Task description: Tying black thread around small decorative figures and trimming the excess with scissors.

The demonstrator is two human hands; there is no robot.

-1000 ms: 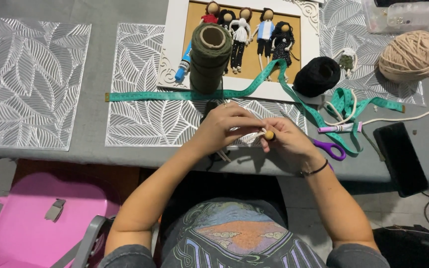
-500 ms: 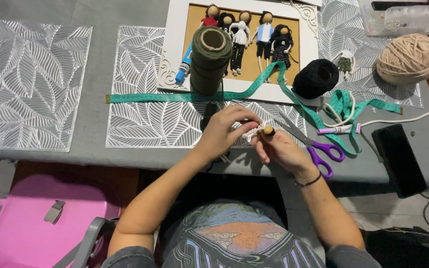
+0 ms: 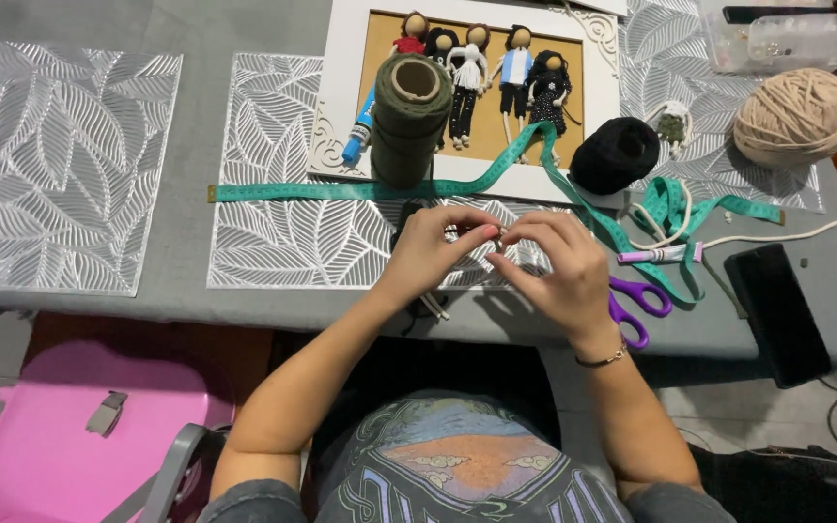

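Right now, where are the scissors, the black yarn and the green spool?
scissors [image 3: 639, 302]: head view, on the purple handle loops.
black yarn [image 3: 615, 155]: head view, middle of the ball.
green spool [image 3: 409, 126]: head view, on its wound side.

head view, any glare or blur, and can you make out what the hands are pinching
Head view: even light, soft shadows under the left hand and right hand; mild sheen on the silver placemat; edges bow slightly; the small piece between the fingertips is too tiny to identify.
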